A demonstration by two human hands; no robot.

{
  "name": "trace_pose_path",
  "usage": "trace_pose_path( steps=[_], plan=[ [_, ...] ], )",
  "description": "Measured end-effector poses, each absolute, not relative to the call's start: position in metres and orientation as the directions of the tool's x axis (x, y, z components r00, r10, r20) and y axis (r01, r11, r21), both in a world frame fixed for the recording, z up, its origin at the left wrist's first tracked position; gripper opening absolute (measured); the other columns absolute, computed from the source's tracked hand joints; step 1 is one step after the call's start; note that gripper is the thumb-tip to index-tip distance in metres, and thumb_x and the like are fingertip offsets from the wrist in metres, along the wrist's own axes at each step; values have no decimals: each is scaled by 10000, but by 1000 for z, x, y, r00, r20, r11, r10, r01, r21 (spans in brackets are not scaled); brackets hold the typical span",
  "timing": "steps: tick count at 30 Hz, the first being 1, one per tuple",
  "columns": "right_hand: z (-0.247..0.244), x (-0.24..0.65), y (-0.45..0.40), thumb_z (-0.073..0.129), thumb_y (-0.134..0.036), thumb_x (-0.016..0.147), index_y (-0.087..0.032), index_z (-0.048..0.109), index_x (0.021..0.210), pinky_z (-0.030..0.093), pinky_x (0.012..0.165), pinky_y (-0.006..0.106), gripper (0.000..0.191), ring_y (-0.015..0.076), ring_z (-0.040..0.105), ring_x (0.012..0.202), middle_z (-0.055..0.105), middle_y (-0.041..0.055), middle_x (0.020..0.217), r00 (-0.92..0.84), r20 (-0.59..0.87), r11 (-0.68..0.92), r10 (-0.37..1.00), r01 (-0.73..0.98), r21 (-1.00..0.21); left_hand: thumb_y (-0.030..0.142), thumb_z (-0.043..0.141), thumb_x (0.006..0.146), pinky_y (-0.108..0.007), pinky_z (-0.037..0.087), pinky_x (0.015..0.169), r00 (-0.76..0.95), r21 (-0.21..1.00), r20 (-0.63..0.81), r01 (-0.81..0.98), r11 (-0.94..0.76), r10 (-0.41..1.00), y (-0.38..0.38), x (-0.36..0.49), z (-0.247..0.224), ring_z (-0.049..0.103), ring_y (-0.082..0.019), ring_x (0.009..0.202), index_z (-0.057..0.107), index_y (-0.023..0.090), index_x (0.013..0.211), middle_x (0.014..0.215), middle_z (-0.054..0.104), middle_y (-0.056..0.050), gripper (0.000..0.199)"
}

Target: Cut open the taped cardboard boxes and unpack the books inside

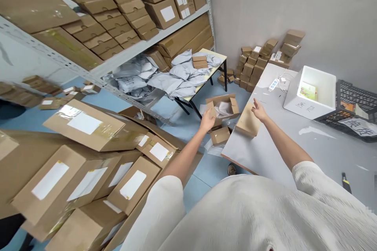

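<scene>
My left hand (208, 119) is raised in front of an open cardboard box (234, 105) on the floor, which has crumpled white wrapping in it. Its fingers point up and are partly hidden, so whether it grips anything is unclear. Over the corner of the grey table, my right hand (258, 110) has its index finger stretched out and nothing visible in it. Just beside and below that hand, a small brown cardboard box (247, 123) lies at the table's left edge. Another small carton (220, 136) rests on the floor below the open box.
The grey table (279, 137) holds a white foam box (309, 92), a black crate (357, 104), a power strip (273, 84) and a cutter (346, 182). Large cartons (88, 182) crowd the left, below a shelf (123, 57). Grey parcels (182, 72) cover a low table behind.
</scene>
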State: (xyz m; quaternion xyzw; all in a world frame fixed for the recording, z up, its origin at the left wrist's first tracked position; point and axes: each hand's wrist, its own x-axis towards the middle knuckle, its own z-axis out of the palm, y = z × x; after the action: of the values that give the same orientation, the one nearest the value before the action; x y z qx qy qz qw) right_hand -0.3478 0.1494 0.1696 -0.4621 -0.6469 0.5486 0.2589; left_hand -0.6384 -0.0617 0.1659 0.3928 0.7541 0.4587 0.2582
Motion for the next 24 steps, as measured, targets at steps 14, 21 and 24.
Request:
trace_pose_path(
  steps=[14,21,24],
  plan=[
    [129,-251,120,716,-229,845,-169,591,1620,306,1378,518,788,311,414,1658,488,146,1747,-333,-284,-143,899,389,-910,127,648,910,-470,408,1332,-175,858,-97,484,171,980,8,-531,136,557,-306,1534,682,204,1499,1588,648,-124,595],
    [117,-239,85,722,-207,840,-200,629,1575,444,1291,557,741,348,527,1578,549,158,1703,-286,-426,-285,858,425,-859,90,671,868,-447,377,1347,-113,791,-254,547,273,961,12,-506,117,521,-335,1578,646,106,1538,1625,616,-195,670],
    [111,-238,71,735,-195,815,-220,577,1607,524,1224,557,808,346,648,1449,619,173,1630,-307,-461,-332,833,388,-859,101,728,824,-412,395,1332,-79,774,-309,559,299,948,11,-497,111,553,-340,1556,622,103,1568,1641,603,-196,752]
  ],
)
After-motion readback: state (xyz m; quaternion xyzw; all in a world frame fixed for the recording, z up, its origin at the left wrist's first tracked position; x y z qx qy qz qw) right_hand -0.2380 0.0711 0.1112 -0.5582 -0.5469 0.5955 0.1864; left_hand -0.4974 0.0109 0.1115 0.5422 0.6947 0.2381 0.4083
